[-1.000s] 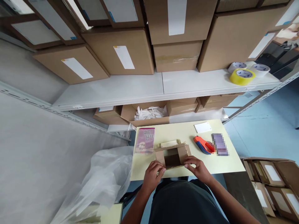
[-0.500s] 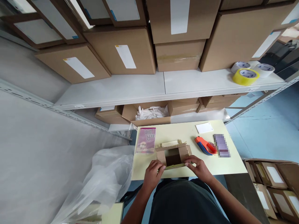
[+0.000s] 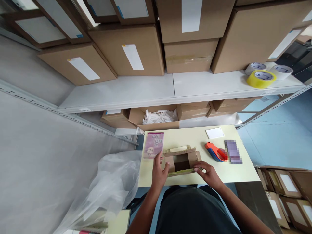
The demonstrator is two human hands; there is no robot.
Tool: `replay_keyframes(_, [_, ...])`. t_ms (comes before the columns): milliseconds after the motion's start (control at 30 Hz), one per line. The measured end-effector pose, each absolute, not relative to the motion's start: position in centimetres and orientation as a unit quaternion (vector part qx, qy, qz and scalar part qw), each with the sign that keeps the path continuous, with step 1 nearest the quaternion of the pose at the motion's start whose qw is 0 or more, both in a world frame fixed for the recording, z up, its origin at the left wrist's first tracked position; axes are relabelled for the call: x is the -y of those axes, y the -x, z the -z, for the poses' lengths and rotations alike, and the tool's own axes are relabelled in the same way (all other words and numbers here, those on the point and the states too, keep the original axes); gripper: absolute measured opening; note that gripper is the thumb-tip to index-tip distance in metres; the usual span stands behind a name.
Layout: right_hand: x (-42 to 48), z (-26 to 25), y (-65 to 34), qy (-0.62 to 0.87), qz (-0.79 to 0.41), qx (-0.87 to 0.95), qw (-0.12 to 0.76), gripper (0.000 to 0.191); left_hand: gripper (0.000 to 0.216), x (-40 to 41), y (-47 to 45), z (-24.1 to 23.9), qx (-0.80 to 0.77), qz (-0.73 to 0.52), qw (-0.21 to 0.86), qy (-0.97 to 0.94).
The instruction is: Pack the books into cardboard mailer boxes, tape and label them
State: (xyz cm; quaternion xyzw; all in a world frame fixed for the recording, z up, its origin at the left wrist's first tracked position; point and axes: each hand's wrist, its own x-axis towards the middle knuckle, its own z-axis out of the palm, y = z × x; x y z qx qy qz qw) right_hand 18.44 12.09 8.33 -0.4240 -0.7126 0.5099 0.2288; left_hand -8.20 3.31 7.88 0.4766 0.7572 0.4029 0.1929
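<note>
A small cardboard box (image 3: 194, 157) lies on the pale yellow table with its opening facing up and its near edge towards me. At its left end is my left hand (image 3: 159, 170), thumb and fingers spread apart, the fingertips by the box's side. My right hand (image 3: 207, 174) pinches the near right corner of the box between thumb and fingers. A pink booklet (image 3: 153, 145) lies just beyond my left fingertips. To the right of the box rests a red and blue tape dispenser (image 3: 215, 152), beside a blurred purple item (image 3: 233, 151).
A white card (image 3: 214, 133) lies at the table's (image 3: 175, 135) back right. Beyond it, a shelf (image 3: 122, 92) carries cardboard boxes and tape rolls (image 3: 261, 79). Below stands an open box of white items (image 3: 159, 117). Clear plastic sheeting (image 3: 114, 182) hangs at left; more boxes (image 3: 287, 191) are at right.
My left hand has let go of the box's near left corner, moved up along its left end and spread its fingers. The right hand stays at the near right corner.
</note>
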Motion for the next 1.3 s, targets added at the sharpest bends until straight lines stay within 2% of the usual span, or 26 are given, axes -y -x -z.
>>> replay_keyframes(200, [-11.9, -8.6, -18.3, 0.428, -0.506, 0.709, 0.239, 0.035, 0.058, -3.4, 8.1, -7.5, -0.748, -0.393, 0.244, -0.476])
replay_keyframes(433, [-11.8, -8.5, -18.3, 0.422, -0.501, 0.714, 0.247, 0.032, 0.054, -3.1, 8.4, -7.3, -0.743, -0.39, 0.245, -0.485])
replay_keyframes(500, [-11.8, -8.4, -18.4, 0.421, -0.499, 0.715, 0.248, 0.03, 0.048, -3.0, 8.6, -7.4, -0.746, -0.386, 0.24, -0.487])
replay_keyframes(600, [-11.7, -8.0, -18.3, 0.439, -0.48, 0.713, 0.261, 0.029, 0.027, -2.7, 8.9, -7.4, -0.743, -0.361, 0.251, -0.504])
replay_keyframes(800, [-10.8, -5.9, -18.3, 0.57, -0.416, 0.642, 0.3, 0.037, 0.026, -1.8, 8.5, -6.6, -0.735, -0.322, 0.237, -0.548])
replay_keyframes(900, [-10.7, -4.6, -18.8, 0.583, -0.453, 0.618, 0.272, 0.047, 0.027, -1.9, 8.3, -6.0, -0.736, -0.33, 0.2, -0.557])
replay_keyframes(967, [-11.4, -3.8, -19.8, 0.586, -0.437, 0.633, 0.257, 0.048, 0.026, -2.3, 8.3, -5.5, -0.735, -0.328, 0.173, -0.567])
replay_keyframes(1100, [-14.7, -2.6, -23.0, 0.638, -0.277, 0.684, 0.22, 0.042, 0.025, -3.4, 8.2, -4.6, -0.738, -0.312, 0.139, -0.583])
replay_keyframes(1167, [-16.8, -2.1, -24.3, 0.663, -0.228, 0.7, 0.134, 0.044, 0.028, -3.8, 8.2, -4.0, -0.744, -0.315, 0.138, -0.573])
replay_keyframes(1233, [-18.5, -1.6, -25.0, 0.673, -0.224, 0.704, 0.036, 0.045, 0.036, -4.1, 8.2, -3.4, -0.753, -0.326, 0.154, -0.55])
replay_keyframes(1300, [-19.6, -1.3, -25.0, 0.677, -0.235, 0.697, -0.019, 0.041, 0.044, -4.3, 8.3, -2.9, -0.76, -0.332, 0.187, -0.526])
